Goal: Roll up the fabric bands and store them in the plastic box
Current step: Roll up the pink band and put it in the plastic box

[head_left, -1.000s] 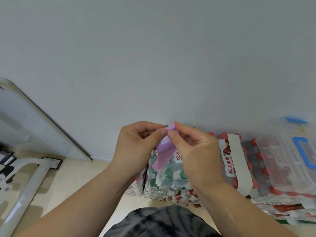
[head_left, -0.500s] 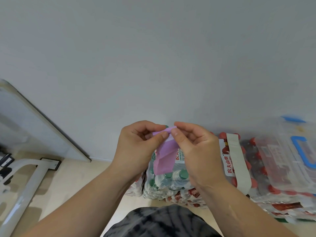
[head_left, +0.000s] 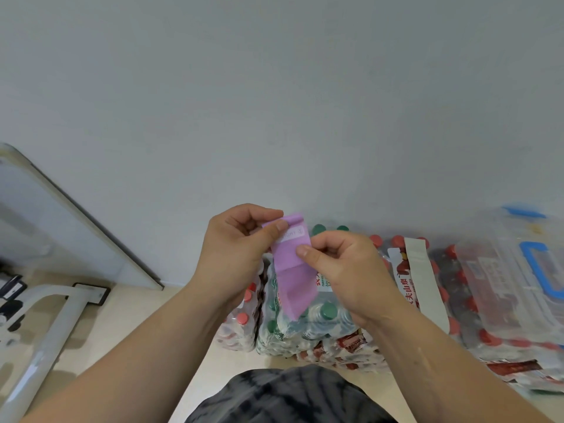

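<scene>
Plastic box cut by the right edge; label print on purple band illegible.

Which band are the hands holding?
The purple band, pinched by the left hand and right hand. The grey band lies untouched on the red-capped bottles.

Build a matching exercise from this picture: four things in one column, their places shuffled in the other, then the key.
Things:
1. purple band
2. plastic box
3. green-capped bottles
4. white panel

Places:
A. leaning on the wall, far left
B. pinched between left hand and right hand
C. far right, blue handle showing
D. low down, under the hands

Pairs: 1-B, 2-C, 3-D, 4-A
</scene>
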Available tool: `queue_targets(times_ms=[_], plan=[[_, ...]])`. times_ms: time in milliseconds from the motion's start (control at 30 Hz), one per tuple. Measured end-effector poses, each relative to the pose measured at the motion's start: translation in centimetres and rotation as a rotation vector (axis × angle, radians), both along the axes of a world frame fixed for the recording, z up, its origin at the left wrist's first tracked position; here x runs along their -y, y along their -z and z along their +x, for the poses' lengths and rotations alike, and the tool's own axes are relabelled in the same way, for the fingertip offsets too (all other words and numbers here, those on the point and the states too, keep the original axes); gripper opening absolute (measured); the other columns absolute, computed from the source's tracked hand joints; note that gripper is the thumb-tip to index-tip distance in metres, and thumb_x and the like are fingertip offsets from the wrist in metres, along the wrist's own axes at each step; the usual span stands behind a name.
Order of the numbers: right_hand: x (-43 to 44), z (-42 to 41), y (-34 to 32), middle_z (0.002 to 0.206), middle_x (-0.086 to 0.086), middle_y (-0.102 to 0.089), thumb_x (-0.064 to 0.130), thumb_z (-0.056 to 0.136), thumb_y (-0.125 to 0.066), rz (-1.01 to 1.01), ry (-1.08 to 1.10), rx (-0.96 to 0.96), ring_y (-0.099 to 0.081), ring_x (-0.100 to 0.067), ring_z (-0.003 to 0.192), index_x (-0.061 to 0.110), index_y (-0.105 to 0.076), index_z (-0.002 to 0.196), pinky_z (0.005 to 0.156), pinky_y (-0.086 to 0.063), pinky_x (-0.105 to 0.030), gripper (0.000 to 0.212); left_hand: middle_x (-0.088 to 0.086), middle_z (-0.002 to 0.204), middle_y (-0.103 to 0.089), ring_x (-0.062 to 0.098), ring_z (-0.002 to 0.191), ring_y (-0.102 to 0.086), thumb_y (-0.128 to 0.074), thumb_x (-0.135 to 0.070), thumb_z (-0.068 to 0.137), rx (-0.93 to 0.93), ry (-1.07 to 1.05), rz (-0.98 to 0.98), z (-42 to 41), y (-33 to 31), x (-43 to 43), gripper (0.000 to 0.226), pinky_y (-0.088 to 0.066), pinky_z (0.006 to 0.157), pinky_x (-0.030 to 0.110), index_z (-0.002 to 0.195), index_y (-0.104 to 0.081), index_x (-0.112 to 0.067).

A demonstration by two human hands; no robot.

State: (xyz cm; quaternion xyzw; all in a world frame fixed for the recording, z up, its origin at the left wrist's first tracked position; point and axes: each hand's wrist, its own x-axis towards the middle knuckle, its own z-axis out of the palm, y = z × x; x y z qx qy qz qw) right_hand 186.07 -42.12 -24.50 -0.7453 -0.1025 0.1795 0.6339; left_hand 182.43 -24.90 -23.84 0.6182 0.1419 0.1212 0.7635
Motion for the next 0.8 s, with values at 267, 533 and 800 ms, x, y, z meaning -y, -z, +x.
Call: queue_targets(times_ms=[267, 533, 800], plan=[[0.3, 0.6, 0.1, 0.084, -0.009, -0.078, 0.017, 0.089, -0.078, 0.030, -0.011, -0.032, -0.070, -0.016, 0.078, 0.018, -0.080, 0.082, 0.074, -0.058, -0.030, 0.007, 0.018, 0.083, -0.076, 0.024, 0.072, -0.072, -0.077, -0.002, 0.084, -0.034, 0.046, -0.007, 0.4, -0.4, -0.5, 0.011, -0.059, 0.062, 0.031, 0.082, -0.079, -0.012], [0.0, 0.5, 0.3, 0.086, -0.003, -0.079, 0.023, 0.090, -0.075, 0.065, 0.003, -0.056, -0.069, -0.013, 0.080, 0.021, -0.080, 0.088, 0.078, -0.055, -0.034, 0.006, -0.001, 0.072, -0.075, 0.011, 0.069, -0.069, -0.081, 0.003, 0.079, -0.009, -0.009, 0.167, 0.1, 0.0, 0.3, 0.026, -0.055, 0.064, 0.020, 0.071, -0.079, -0.022], [-0.5, 0.4, 0.2, 0.090, -0.006, -0.081, 0.043, 0.076, -0.081, 0.170, 0.154, -0.027, -0.077, -0.026, 0.093, 0.032, -0.077, 0.100, 0.085, -0.061, -0.046, 0.027, -0.002, 0.070, -0.073, 0.009, 0.067, -0.068, -0.083, 0.003, 0.077, 0.023, 0.039, 0.147, 0.1, 0.1, 1.1, 0.025, -0.053, 0.063, 0.017, 0.070, -0.079, -0.021]])
